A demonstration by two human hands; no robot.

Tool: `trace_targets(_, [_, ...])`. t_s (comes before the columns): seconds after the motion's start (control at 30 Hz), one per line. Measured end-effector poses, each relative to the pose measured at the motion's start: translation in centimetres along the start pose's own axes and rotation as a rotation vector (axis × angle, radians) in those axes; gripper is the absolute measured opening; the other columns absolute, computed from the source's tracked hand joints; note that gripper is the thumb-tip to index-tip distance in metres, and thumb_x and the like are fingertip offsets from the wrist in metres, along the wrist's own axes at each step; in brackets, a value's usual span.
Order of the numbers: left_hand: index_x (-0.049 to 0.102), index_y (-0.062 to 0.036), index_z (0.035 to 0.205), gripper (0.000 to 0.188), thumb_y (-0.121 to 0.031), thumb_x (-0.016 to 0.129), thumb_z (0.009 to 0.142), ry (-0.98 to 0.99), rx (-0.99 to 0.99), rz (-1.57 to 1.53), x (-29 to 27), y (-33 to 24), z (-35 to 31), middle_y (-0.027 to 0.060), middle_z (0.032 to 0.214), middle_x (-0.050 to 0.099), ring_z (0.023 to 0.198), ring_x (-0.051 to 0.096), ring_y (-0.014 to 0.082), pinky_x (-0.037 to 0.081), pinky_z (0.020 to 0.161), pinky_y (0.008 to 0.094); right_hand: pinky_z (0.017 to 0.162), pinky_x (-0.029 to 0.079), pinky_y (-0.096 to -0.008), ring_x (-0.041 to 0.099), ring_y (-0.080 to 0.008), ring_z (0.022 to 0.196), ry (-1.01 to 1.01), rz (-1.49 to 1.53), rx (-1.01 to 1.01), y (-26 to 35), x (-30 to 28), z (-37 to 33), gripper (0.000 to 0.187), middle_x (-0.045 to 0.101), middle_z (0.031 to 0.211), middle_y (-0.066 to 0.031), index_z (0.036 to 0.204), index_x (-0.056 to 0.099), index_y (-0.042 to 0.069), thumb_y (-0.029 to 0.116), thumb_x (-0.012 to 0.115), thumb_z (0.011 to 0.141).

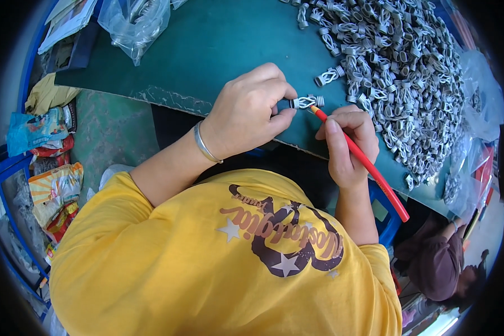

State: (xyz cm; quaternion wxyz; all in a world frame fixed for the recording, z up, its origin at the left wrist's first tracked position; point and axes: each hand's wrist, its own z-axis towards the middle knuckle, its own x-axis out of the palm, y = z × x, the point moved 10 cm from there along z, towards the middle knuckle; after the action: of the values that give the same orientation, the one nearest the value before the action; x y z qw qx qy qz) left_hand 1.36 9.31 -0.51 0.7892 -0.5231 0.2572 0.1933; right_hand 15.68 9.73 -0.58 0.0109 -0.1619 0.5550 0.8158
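Note:
My left hand [253,109] pinches one end of a small grey metal part [306,102] with ribbed ends and a twisted open middle, just above the green tabletop. In my right hand [350,143] is a long red pencil [378,179], held slanted between thumb and fingers. Its sharpened end meets or nearly meets the middle of the metal part; whether they touch I cannot tell. A big pile of similar grey metal parts [400,73] spreads over the table to the right of both hands. One loose metal part [329,75] lies at the pile's near left edge.
The green table [218,45] has a worn front edge close to my body. A clear plastic bag [135,28] with metal pieces lies at the far left. Plastic film [481,95] borders the pile. Crumpled wrappers [53,187] sit at the left; another person [437,257] is at the lower right.

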Motion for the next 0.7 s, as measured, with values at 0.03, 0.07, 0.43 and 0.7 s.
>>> trace_targets(0.03, [0.061, -0.0009, 0.08, 0.015, -0.002, 0.068, 0.067, -0.003, 0.01, 0.008, 0.0, -0.1, 0.0, 0.0061, 0.078, 0.055, 0.053, 0.052, 0.0118, 0.043, 0.049, 0.0227, 0.057, 0.037, -0.03, 0.05, -0.0195, 0.058, 0.0, -0.002, -0.002, 0.0, 0.0, 0.0, 0.009, 0.054, 0.064, -0.0058, 0.074, 0.055, 0.003, -0.002, 0.062, 0.072])
trace_targets(0.07, [0.061, -0.0009, 0.08, 0.015, -0.002, 0.068, 0.067, -0.006, 0.013, 0.007, -0.1, -0.1, 0.0, 0.0061, 0.078, 0.055, 0.053, 0.052, 0.0118, 0.043, 0.049, 0.0227, 0.058, 0.037, -0.0296, 0.05, -0.0189, 0.058, 0.044, -0.032, -0.04, 0.3, 0.5, 0.1, 0.008, 0.055, 0.065, -0.0051, 0.075, 0.055, 0.003, -0.002, 0.061, 0.072])
trace_targets(0.43, [0.061, -0.001, 0.08, 0.016, -0.001, 0.068, 0.066, -0.007, 0.006, 0.002, -0.1, 0.0, -0.1, 0.0061, 0.078, 0.055, 0.053, 0.053, 0.0123, 0.043, 0.049, 0.0228, 0.058, 0.037, -0.0312, 0.052, -0.0221, 0.062, 0.174, -0.203, -0.097, 0.8, 1.8, 0.4, 0.011, 0.057, 0.072, -0.0073, 0.079, 0.056, 0.004, 0.001, 0.064, 0.072])
trace_targets(0.7, [0.061, -0.0007, 0.082, 0.016, 0.001, 0.068, 0.068, -0.048, -0.032, -0.154, -0.7, 0.1, -0.3, 0.0067, 0.079, 0.06, 0.058, 0.057, 0.0103, 0.042, 0.046, 0.0205, 0.061, 0.044, -0.0234, 0.053, -0.0143, 0.065, 0.003, -0.242, -0.089, 0.4, 0.5, 0.8, 0.011, 0.057, 0.077, -0.0072, 0.087, 0.056, -0.001, -0.001, 0.062, 0.078])
